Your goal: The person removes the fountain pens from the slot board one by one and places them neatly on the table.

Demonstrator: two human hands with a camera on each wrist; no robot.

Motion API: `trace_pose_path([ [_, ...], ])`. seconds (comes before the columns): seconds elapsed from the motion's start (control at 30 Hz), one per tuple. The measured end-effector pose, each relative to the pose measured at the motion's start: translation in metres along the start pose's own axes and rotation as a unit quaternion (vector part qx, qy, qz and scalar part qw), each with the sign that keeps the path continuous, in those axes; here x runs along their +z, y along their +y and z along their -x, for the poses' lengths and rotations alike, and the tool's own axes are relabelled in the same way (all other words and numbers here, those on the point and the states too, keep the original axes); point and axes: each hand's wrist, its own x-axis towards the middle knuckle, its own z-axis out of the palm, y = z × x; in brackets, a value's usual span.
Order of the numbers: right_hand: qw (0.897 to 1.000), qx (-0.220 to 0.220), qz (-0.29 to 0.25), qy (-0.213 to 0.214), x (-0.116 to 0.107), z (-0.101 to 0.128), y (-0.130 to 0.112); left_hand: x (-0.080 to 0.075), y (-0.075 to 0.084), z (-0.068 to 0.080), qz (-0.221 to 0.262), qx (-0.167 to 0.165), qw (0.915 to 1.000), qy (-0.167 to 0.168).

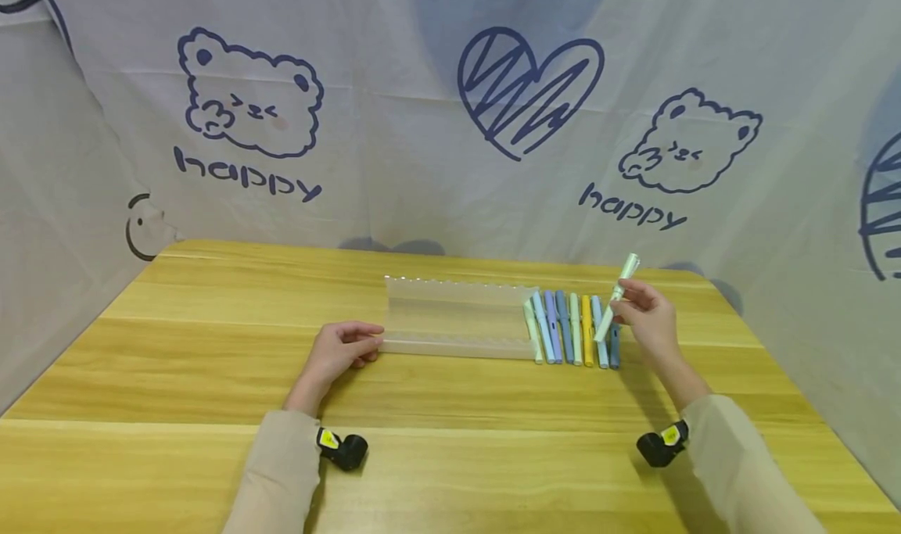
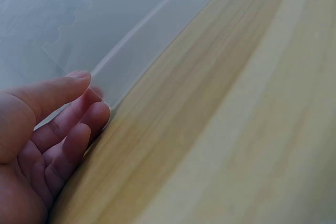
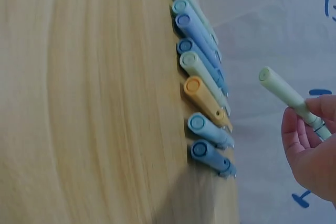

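Observation:
My left hand (image 1: pixel 343 348) pinches the near left corner of a clear plastic tray (image 1: pixel 457 348) with a scalloped back edge. In the left wrist view the thumb lies over the tray's corner (image 2: pixel 107 90), with fingertips at its other side. My right hand (image 1: pixel 651 315) holds a pale green pen (image 1: pixel 629 268) between thumb and fingers, tilted and raised above the right end of a row of pens. The right wrist view shows this raised pen (image 3: pixel 281 87) apart from the row. A yellow pen (image 1: pixel 587 335) lies among blue, purple and green ones.
The row of several pens starts right at the tray's right end, the leftmost green pen (image 1: pixel 533 335) slanting beside it. All lie on a wood-grain table (image 1: pixel 450 448). A pale cloth (image 1: pixel 394 166) with bear and heart drawings hangs behind the table's far edge.

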Motion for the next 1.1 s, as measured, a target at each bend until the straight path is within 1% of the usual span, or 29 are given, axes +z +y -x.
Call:
trace_pose_path([
  [0.13,0.999,0.024,0.02,0.003,-0.007,0.0,0.0,0.0,0.001,0.0,-0.002,0.0,1.0,0.0],
  [0.33,0.999,0.048,0.019,-0.005,-0.016,0.004,-0.004,0.0,0.002,0.001,-0.008,0.0,1.0,0.001],
  [0.57,0.994,0.096,-0.023,-0.05,-0.02,0.019,-0.029,0.0,0.003,0.002,-0.006,0.002,1.0,0.0],
  [0.6,0.993,0.099,-0.025,-0.053,-0.02,0.022,-0.034,0.0,0.003,0.002,-0.006,0.003,1.0,0.0],
  [0.67,0.992,0.115,-0.033,-0.043,-0.017,0.027,-0.042,0.0,0.003,0.002,-0.006,0.003,1.0,0.0],
  [0.7,0.992,0.118,-0.028,-0.045,-0.016,0.029,-0.047,0.0,0.003,0.002,-0.006,0.004,1.0,0.0],
  [0.8,0.99,0.132,0.024,-0.044,-0.012,0.036,-0.058,0.0,0.003,0.002,-0.005,0.005,1.0,0.001],
  [0.9,0.983,0.155,0.083,-0.054,-0.011,0.038,-0.063,0.0,0.003,0.002,-0.006,0.005,1.0,0.001],
  [0.93,0.98,0.164,0.093,-0.056,-0.011,0.039,-0.063,0.0,0.003,0.002,-0.005,0.005,1.0,0.001],
  [1.0,0.976,0.184,0.102,-0.058,-0.013,0.038,-0.062,0.0,0.003,0.002,-0.006,0.005,1.0,0.001],
  [1.1,0.973,0.2,0.1,-0.058,-0.014,0.037,-0.059,0.0,0.002,0.002,-0.007,0.004,1.0,0.002],
])
